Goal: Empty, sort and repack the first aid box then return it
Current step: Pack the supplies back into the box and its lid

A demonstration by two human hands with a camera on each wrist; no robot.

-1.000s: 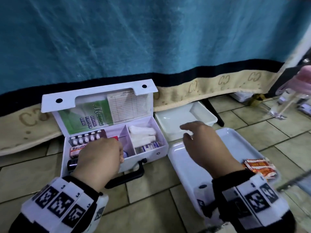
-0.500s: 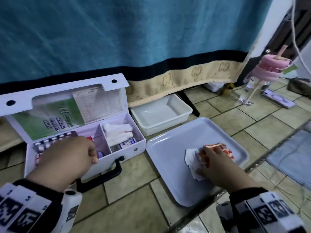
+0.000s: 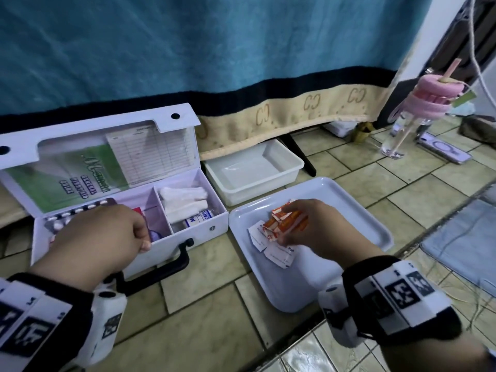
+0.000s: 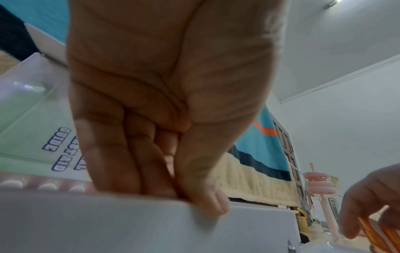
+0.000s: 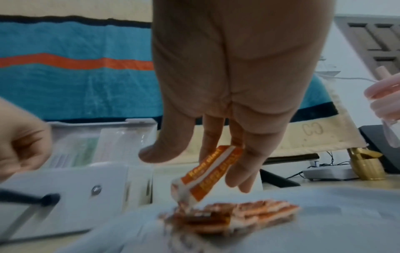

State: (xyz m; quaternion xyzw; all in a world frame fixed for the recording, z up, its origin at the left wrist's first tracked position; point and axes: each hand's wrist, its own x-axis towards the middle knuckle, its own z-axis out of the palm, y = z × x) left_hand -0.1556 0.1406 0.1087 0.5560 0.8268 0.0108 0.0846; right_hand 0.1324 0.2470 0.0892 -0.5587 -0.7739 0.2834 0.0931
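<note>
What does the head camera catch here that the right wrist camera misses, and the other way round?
Only the head view shows inside the open first aid box: a pill strip, white bandage rolls, plus white packets on the tray and an empty white tub.

Only the right wrist view shows the orange stripe on the blanket and how the fingers pinch one orange sachet.

Both show the right hand, the left hand and the sachet pile.

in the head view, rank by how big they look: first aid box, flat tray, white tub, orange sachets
1. first aid box, lid open
2. flat tray
3. white tub, though it lies farther off
4. orange sachets, under the right hand
</note>
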